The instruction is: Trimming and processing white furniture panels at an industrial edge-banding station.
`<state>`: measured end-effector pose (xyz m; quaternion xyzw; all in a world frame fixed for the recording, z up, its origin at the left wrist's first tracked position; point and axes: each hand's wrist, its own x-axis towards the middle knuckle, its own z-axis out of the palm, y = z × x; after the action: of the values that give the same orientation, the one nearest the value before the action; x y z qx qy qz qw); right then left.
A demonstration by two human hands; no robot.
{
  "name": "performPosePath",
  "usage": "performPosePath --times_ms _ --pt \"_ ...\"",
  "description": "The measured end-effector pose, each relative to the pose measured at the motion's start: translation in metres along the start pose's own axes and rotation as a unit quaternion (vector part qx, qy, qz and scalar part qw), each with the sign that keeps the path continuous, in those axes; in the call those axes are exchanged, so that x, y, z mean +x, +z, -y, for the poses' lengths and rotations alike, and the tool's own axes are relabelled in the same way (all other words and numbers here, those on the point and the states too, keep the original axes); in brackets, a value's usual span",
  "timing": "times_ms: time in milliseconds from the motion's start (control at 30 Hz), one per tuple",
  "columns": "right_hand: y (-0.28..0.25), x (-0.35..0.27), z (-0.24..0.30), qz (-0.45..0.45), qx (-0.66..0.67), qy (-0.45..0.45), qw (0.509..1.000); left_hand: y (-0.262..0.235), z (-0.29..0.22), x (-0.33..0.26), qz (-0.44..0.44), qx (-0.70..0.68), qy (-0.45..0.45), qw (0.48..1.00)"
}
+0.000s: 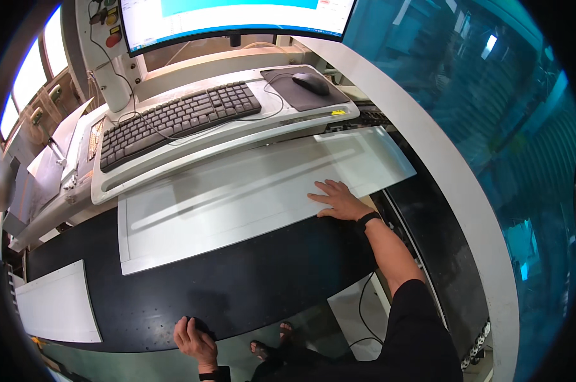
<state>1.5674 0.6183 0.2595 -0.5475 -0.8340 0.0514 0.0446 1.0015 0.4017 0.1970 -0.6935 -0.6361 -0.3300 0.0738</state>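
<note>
A long white panel (192, 235) with a lengthwise strip along its face lies across the black table (237, 280). My right hand (341, 202) is spread open on the panel's near right edge, palm down, fingers pointing left, with a black band on the wrist. My left hand (197, 344) is at the table's front edge, with its fingers curled together. Whatever those fingers may hold is hidden. A smaller white panel (58, 302) lies at the table's left end, apart from both hands.
Beyond the long panel, a white shelf (237, 141) carries a black keyboard (179, 121) and a mouse (310, 83) on a dark pad. A monitor (237, 19) and a red button (113, 40) are above it. A curved white frame with a blue translucent cover (491, 95) borders the right side.
</note>
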Motion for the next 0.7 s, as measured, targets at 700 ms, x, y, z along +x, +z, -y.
performPosePath --times_ms 700 --pt "0.028 0.027 0.082 -0.139 0.008 0.0 0.99 -0.006 -0.012 0.019 -0.037 -0.025 0.009 0.999"
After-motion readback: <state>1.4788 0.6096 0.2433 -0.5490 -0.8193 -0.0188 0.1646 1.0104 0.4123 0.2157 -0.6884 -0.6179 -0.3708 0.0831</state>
